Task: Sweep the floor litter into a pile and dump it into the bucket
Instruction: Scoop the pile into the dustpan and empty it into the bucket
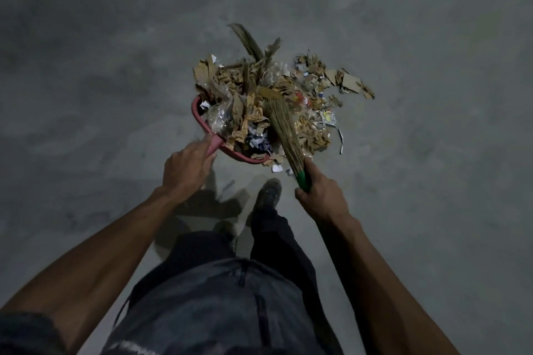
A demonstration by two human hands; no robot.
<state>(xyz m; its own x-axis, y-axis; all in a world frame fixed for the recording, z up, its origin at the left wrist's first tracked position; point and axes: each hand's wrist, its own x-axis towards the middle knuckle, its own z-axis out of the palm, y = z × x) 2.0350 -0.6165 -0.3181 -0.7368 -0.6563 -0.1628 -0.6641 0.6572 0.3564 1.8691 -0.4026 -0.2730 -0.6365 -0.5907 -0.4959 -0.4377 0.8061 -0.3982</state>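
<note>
My left hand (184, 165) grips the pink dustpan (199, 115) by its handle while my right hand (320, 196) clenches the green grip of the grass broom (284, 129), whose long axis runs away from me over the litter pile (288, 95) on the concrete floor (115, 51). The pan already brims with torn cardboard and plastic; the remaining scraps lie just beyond my right hand, beside the pan's mouth. No bucket is in view, and in this dim light I cannot tell how flat the pan sits.

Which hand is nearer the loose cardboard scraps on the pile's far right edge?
Right. The right hand grips the straw broom's green handle below those brown cardboard scraps; the left hand holds the pink plastic dustpan across the pile.
</note>
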